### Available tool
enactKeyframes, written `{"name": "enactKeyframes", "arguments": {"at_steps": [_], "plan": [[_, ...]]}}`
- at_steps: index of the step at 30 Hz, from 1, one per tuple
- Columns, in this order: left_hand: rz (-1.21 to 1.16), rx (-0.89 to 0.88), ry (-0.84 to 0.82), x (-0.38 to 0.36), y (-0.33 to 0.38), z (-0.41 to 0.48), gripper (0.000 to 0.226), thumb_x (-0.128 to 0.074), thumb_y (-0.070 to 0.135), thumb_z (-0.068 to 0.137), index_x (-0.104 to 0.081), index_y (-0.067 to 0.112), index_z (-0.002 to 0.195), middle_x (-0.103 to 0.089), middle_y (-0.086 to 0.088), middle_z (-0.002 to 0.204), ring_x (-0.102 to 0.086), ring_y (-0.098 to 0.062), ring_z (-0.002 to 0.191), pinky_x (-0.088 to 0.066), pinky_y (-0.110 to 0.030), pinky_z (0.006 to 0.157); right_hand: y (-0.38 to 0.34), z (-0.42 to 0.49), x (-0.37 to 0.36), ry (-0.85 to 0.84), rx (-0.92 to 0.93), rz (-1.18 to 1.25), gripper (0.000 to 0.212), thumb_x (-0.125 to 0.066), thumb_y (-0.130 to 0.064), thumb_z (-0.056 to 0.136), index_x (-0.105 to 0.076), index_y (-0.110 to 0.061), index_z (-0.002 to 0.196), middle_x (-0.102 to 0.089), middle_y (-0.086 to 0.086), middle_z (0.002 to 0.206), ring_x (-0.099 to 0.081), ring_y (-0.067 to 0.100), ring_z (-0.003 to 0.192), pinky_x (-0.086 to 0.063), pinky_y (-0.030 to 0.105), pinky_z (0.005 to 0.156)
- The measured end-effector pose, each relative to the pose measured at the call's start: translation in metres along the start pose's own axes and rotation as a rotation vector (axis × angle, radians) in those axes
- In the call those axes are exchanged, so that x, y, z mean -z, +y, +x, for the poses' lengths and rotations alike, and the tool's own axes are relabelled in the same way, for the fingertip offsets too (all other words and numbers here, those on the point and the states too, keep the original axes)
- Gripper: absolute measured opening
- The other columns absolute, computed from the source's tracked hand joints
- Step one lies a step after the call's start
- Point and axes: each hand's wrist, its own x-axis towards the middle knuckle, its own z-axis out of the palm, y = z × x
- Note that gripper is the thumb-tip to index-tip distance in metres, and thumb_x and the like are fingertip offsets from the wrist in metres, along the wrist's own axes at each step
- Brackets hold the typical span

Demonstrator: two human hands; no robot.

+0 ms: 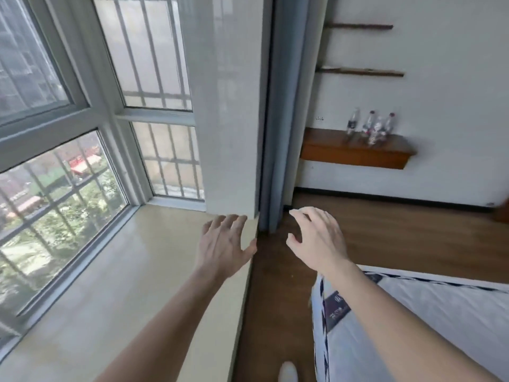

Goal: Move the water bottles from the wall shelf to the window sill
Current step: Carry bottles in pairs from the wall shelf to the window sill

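Both hands (224,244) (316,238) are empty, fingers loose. Bottles (370,128) on the shelf (355,155) look light, thin plastic, probably crushable, so grab mid-body.

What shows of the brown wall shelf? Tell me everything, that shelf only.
The wall shelf is a thick brown slab, seemingly wood, with a glossy top and lighter orange front edge. It is mounted on the white wall, right of the curtain, above the floor. Clear water bottles stand upright on it, clustered mid-to-right. Nothing else touches it.
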Motion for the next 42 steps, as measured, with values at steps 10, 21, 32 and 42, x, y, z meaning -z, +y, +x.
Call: {"name": "enactKeyframes", "arguments": {"at_steps": [10,21,32,42], "plan": [[-0.026,-0.121,-0.03,-0.085,0.06,0.144,0.047,-0.047,0.057,0.084,-0.056,0.025,0.117,-0.065,0.006,0.121,-0.058,-0.024,0.113,-0.046,-0.041,0.094,0.121,0.082,-0.059,0.022,-0.124,-0.006,0.046,-0.062,-0.037,0.079,-0.064,-0.02,0.121,-0.063,0.001,0.114,-0.059,0.024,0.108,-0.047,0.043,0.096],[-0.025,-0.181,-0.053,-0.176,0.128,0.329,0.056,-0.048,0.057,0.08,-0.062,0.022,0.121,-0.067,0.005,0.114,-0.062,-0.025,0.105,-0.049,-0.04,0.088,0.256,0.216,-0.114,-0.003,-0.182,0.005,0.044,-0.064,-0.036,0.079,-0.064,-0.021,0.12,-0.064,0.0,0.113,-0.059,0.024,0.108,-0.048,0.041,0.095],[-0.032,-0.246,-0.095,-0.24,0.146,0.465,0.057,-0.042,0.059,0.083,-0.063,0.021,0.12,-0.067,0.004,0.118,-0.062,-0.024,0.107,-0.049,-0.041,0.09,0.331,0.32,-0.159,-0.067,-0.247,-0.011,0.05,-0.066,-0.04,0.082,-0.061,-0.022,0.128,-0.063,0.004,0.123,-0.059,0.025,0.116,-0.048,0.044,0.102],[-0.037,-0.359,-0.171,-0.322,0.149,0.643,0.064,-0.036,0.061,0.086,-0.054,0.022,0.133,-0.06,0.0,0.132,-0.055,-0.028,0.121,-0.044,-0.046,0.102,0.393,0.472,-0.225,-0.061,-0.343,-0.081,0.052,-0.06,-0.047,0.085,-0.057,-0.026,0.132,-0.061,0.003,0.127,-0.058,0.023,0.118,-0.046,0.042,0.104]]}}
